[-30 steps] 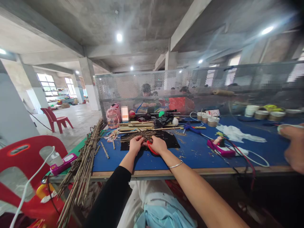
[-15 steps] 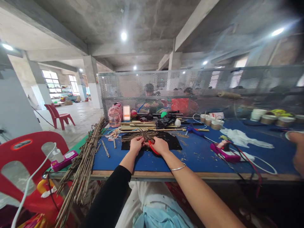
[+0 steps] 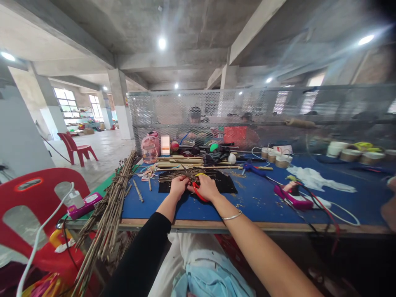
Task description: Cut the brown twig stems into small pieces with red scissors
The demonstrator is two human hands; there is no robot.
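Note:
My right hand [image 3: 208, 187] grips a pair of scissors [image 3: 199, 194] with red and yellow handles, its blades toward the far left. Close beside it, my left hand [image 3: 178, 186] is closed, fingers pinched on a thin brown twig; the exact grip is partly hidden. Both hands are over a black cloth [image 3: 228, 184] on the blue tabletop [image 3: 247, 212]. More thin twigs [image 3: 168, 177] lie across the cloth just beyond my left hand.
A large bundle of dry sticks [image 3: 111, 222] overhangs the table's left edge. Bamboo rods [image 3: 185, 166] lie behind the cloth. To the right are a blue glue gun [image 3: 254, 169], a purple power strip [image 3: 292, 199] with cables, and paper cups [image 3: 283, 161]. A perforated metal screen [image 3: 173, 111] stands behind.
The scissors' yellow handle now shows beside the red one, with the handles spread wider. Both hands stay in nearly the same place. The co-worker's hand at the right edge has shifted and blurred.

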